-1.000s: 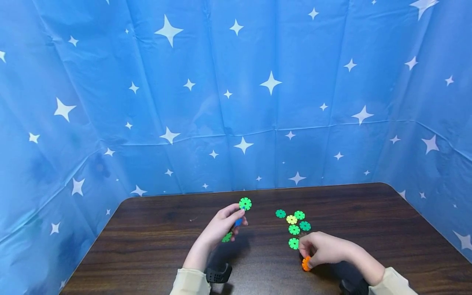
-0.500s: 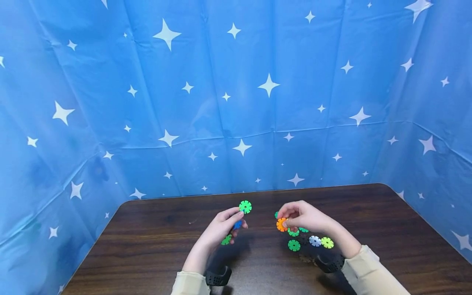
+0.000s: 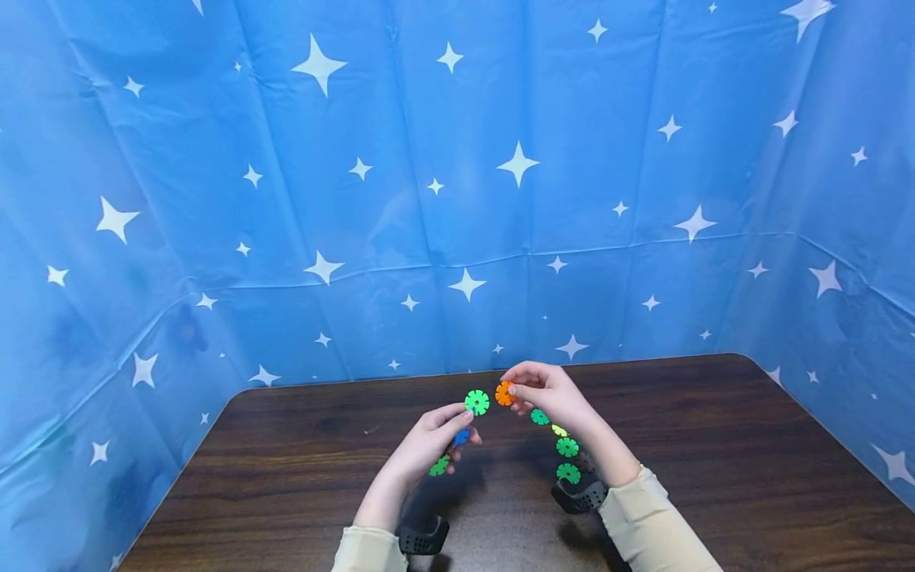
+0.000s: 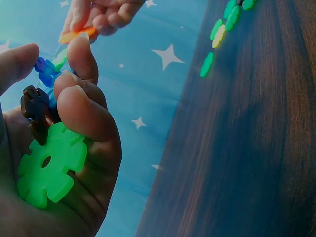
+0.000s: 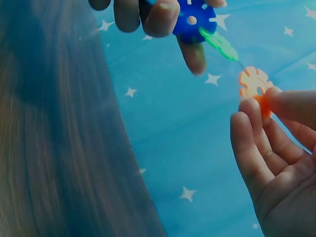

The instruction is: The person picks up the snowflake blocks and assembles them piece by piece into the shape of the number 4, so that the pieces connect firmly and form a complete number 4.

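My left hand (image 3: 425,445) grips a joined chain of notched interlocking discs above the table. In the left wrist view a green disc (image 4: 54,165) lies against the palm, joined to a dark brown disc (image 4: 35,104). Blue discs (image 5: 196,24) come between the fingers, and another green disc (image 3: 476,402) sticks out at the chain's far end. Between thumb and fingers, my right hand (image 3: 554,397) pinches an orange interlocking disc (image 5: 254,81). A narrow gap separates the orange disc from that far green one. The fingers hide part of the chain.
Loose discs lie on the brown table (image 3: 300,477) under the right forearm: several green ones (image 3: 568,447) and a yellow one (image 3: 560,430); the arm covers others. A blue curtain (image 3: 400,199) with white stars stands behind the table. Each wrist wears a black band (image 3: 423,537).
My right hand has lifted the orange disc from the table and carried it left and away from me to the chain's end. The left hand has stayed nearly in place with its chain.
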{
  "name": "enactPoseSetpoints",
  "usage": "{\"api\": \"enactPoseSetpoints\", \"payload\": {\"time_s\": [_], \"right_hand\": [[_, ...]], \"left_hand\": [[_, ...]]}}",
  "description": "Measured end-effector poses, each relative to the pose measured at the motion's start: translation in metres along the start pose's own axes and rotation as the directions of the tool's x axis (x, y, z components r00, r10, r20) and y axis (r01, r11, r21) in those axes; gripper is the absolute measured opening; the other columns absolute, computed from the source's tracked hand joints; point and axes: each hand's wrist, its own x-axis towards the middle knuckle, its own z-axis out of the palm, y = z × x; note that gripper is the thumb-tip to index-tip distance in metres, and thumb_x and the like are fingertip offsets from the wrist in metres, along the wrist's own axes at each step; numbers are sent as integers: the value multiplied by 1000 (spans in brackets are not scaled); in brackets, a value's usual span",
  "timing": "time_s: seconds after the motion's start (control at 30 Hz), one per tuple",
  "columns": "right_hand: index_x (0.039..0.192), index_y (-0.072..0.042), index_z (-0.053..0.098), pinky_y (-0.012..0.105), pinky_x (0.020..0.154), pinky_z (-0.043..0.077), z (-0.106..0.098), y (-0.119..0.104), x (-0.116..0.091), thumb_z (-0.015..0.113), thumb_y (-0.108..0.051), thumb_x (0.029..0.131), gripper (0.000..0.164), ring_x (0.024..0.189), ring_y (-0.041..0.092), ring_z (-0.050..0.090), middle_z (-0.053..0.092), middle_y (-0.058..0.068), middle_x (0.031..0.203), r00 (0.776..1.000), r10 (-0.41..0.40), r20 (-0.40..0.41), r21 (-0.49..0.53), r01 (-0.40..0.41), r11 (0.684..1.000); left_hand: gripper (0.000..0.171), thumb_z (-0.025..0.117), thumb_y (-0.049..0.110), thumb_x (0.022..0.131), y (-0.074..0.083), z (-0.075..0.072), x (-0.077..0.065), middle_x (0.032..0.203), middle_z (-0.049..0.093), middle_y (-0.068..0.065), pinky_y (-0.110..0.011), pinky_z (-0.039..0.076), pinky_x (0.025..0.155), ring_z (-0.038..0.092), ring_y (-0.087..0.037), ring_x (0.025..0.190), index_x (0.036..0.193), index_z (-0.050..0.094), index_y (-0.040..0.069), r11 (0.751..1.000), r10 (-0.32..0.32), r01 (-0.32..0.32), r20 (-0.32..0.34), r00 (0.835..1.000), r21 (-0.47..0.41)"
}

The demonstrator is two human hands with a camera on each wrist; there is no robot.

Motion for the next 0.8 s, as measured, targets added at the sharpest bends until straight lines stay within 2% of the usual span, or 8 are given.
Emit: {"api": "enactPoseSetpoints", "payload": {"time_s": [0.17,0.37,0.43,0.57,0.67,0.8], "right_hand": [[112,6,63,47,74,55,10,4,5,61,-6,95,21,83,45,63,67,15,96,996,23,-83,66,-17,998],[113,9,61,46,76,55,15,6,6,60,-5,95,23,79,33,66,67,13,96,988,59,-142,136,-39,990],[114,10,60,44,76,56,16,7,6,60,-5,95,24,79,29,67,67,13,97,987,61,-147,145,-40,989],[115,11,59,38,75,56,17,6,6,59,-7,96,26,83,33,67,67,14,99,989,54,-140,148,-33,989],[115,11,58,37,75,56,17,6,6,59,-7,97,26,85,37,66,67,15,100,991,46,-127,161,-25,987],[112,9,60,37,74,56,19,6,6,59,-7,97,22,84,34,66,67,16,100,994,34,-105,182,-14,983]], "left_hand": [[53,54,40,98,-1,1,1,89,64,-10,-26,44,48,45,-13,57,137,50,4,1000,-9,9,3,1000,-5],[56,54,42,98,-1,2,2,88,65,-8,-25,45,48,45,-13,57,139,47,4,1000,-18,18,15,1000,-10],[57,54,42,98,-1,1,2,87,65,-6,-25,45,49,46,-12,57,140,47,4,1000,-23,24,13,1000,-13],[57,53,41,99,-1,1,2,86,66,-6,-25,45,49,47,-12,57,140,46,3,1000,-25,26,20,999,-14],[58,53,42,99,-2,0,1,86,66,-6,-25,46,50,47,-12,57,141,45,3,1000,-25,25,24,999,-10],[59,53,43,98,-2,-1,1,85,66,-5,-25,46,50,47,-12,57,141,45,3,1000,-27,27,20,999,-4]]}}
